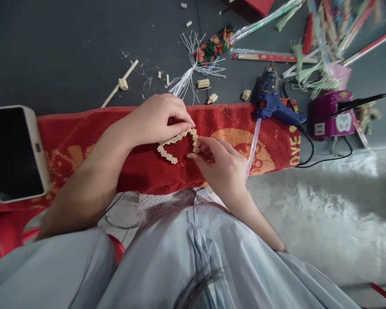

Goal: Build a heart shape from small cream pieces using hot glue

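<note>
A bent strip of small cream-coloured pieces point(167, 156) lies on a red towel point(141, 171), curved into an open, angular loop. Thumb and fingers of my left hand point(161, 118) pinch its upper corner from above. My right hand point(225, 165) has its fingertips closed on the strip's right side, thumb at the lower end. The strip's other end rests free on the cloth, towards me. To the right of my right hand is a blue hot glue gun point(273, 105), with a translucent glue stick point(253, 146) sticking out of it towards me.
A white-framed tablet point(14, 154) lies on the left. Short cream bundles point(203, 83), a thin stick point(119, 83) and a flowered piece with white strings point(214, 45) are beyond the towel. A purple power socket point(333, 113), cables and wrapped sticks point(273, 57) occupy the right.
</note>
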`<action>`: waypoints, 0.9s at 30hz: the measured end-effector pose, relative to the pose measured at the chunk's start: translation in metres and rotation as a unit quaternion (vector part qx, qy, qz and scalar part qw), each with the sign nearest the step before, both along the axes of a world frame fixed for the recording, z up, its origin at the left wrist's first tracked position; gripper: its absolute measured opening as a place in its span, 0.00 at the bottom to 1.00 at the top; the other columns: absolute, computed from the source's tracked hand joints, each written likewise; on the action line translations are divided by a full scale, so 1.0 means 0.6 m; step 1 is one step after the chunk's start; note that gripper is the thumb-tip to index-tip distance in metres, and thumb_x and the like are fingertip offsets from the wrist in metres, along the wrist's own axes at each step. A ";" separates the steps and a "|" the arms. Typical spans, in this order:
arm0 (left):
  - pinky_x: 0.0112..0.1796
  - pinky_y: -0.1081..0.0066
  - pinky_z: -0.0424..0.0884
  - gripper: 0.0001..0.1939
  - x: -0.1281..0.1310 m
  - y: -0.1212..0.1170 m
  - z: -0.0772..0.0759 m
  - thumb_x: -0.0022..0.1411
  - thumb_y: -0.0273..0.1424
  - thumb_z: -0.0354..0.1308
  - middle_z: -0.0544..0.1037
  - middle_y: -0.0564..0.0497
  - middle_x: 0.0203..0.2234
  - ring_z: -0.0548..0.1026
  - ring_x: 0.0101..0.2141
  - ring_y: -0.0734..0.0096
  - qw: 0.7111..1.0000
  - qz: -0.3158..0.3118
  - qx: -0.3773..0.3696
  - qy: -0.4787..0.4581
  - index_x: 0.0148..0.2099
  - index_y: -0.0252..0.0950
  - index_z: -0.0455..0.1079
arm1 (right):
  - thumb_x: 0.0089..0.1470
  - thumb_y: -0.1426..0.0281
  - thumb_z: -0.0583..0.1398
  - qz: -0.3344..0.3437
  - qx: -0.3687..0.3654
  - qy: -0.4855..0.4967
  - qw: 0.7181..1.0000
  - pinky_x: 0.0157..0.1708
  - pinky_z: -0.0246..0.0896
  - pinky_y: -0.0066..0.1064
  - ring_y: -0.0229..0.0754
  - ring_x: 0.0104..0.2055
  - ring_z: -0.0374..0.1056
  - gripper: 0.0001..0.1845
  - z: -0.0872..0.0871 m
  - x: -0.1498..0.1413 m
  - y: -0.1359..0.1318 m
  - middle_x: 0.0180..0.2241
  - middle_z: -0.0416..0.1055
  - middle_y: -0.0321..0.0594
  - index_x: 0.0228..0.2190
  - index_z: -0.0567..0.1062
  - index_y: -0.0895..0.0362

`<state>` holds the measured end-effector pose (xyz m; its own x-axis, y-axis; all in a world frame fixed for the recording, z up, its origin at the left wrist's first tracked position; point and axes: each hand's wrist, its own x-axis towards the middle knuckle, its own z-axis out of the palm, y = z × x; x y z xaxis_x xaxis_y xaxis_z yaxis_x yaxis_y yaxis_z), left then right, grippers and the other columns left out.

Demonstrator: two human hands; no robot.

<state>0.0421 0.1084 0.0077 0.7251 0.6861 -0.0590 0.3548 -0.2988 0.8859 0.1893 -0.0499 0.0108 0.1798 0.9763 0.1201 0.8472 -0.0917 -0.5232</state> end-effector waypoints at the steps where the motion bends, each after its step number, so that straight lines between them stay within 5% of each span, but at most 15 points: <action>1: 0.47 0.57 0.72 0.01 0.000 0.000 0.000 0.51 0.34 0.67 0.79 0.53 0.27 0.78 0.37 0.60 1.000 -0.007 0.006 0.004 0.28 0.46 0.79 | 0.54 0.64 0.66 0.001 -0.007 0.016 1.000 0.33 0.70 0.32 0.42 0.33 0.76 0.14 0.000 0.002 0.000 0.34 0.80 0.39 0.43 0.79 0.55; 7: 0.48 0.58 0.71 0.03 -0.002 0.000 0.002 0.53 0.33 0.65 0.80 0.53 0.30 0.78 0.38 0.61 0.998 -0.042 0.047 0.031 0.32 0.47 0.81 | 0.53 0.72 0.63 0.021 -0.027 0.110 0.993 0.36 0.74 0.33 0.41 0.34 0.76 0.18 -0.005 0.015 0.000 0.35 0.80 0.38 0.47 0.78 0.55; 16: 0.49 0.62 0.70 0.11 -0.010 0.000 0.005 0.63 0.38 0.57 0.81 0.53 0.36 0.77 0.41 0.64 0.985 -0.103 0.124 0.054 0.39 0.43 0.80 | 0.54 0.74 0.61 0.047 -0.006 0.116 0.992 0.34 0.73 0.31 0.40 0.34 0.76 0.16 -0.009 0.022 0.005 0.35 0.80 0.39 0.45 0.79 0.56; 27: 0.51 0.59 0.68 0.12 -0.006 -0.006 0.009 0.60 0.38 0.57 0.80 0.51 0.38 0.75 0.44 0.61 0.975 -0.130 0.155 0.092 0.43 0.43 0.79 | 0.51 0.63 0.65 0.031 -0.044 0.098 0.994 0.32 0.71 0.32 0.41 0.33 0.74 0.25 -0.001 0.015 0.011 0.37 0.79 0.39 0.51 0.74 0.56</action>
